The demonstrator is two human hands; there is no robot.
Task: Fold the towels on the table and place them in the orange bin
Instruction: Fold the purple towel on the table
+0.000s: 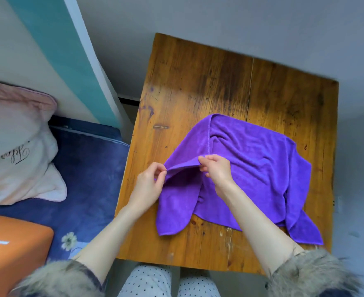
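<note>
While pinched by both hands point(149, 185) point(216, 171), rumpled fleecy purple towel point(251, 168) on scuffed wood.

Crumpled purple microfibre towel point(251, 168) lies on the scuffed brown wooden worktop point(209, 82), toward its near-right part. Left of worktop: bed with dark blue floral cover point(86, 179). On it, pale pink pillow point(16, 146) far, orange plastic bin point(11, 249) near.

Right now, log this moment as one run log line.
stage: folding begun | left hand: pinching purple towel edge | right hand: pinching same edge | towel: rumpled on wooden table | orange bin: left, on bed
</note>
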